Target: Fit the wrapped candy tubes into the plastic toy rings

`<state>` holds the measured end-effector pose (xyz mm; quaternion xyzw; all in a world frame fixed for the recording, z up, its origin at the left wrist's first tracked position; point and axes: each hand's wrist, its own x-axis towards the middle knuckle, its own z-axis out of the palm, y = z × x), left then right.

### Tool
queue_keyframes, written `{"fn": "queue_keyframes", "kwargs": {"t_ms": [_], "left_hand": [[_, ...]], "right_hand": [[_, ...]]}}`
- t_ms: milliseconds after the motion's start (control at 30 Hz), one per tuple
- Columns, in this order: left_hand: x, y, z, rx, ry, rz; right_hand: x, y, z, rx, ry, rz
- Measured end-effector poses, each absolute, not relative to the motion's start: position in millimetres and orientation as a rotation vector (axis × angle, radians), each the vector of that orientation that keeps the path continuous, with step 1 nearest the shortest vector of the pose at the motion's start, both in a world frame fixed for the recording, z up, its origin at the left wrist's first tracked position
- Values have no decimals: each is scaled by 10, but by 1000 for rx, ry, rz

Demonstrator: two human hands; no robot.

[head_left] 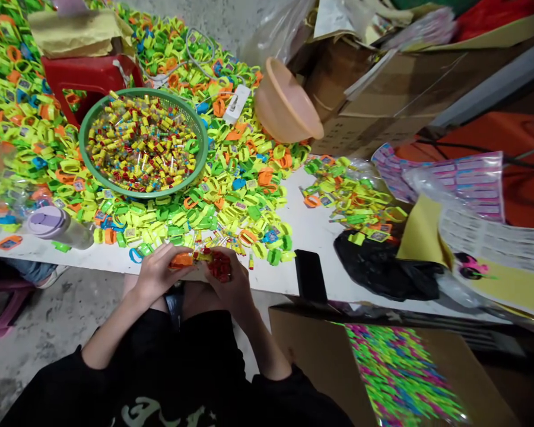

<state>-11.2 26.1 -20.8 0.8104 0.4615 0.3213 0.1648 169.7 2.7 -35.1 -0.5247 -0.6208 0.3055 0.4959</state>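
At the table's front edge, my left hand (157,271) has its fingers closed round an orange plastic piece (181,260). Close beside it on the right, my right hand (235,283) holds a bunch of small red and yellow pieces (219,265). The two hands nearly meet, with a small yellow and red piece between them. Just beyond lies a heap of green, yellow, orange and blue toy watches (178,219). Behind the hands stands a green basket (85,159) filled with small yellow and red tubes (142,148).
A purple-lidded cup (57,226) lies at the left. A black phone (310,274) rests at the front edge, beside a black bag (382,267). Farther back are a peach bowl (287,107) and a red stool (89,74). An open carton (320,362) stands below right.
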Motion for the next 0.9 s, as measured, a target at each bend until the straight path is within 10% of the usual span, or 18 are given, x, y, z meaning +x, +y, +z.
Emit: {"fn": "queue_keyframes", "kwargs": {"t_ms": [900], "left_hand": [[-117,311,-321,2526,1268,793]], "right_hand": [[1764,54,-293,-1251,-1949,527]]}}
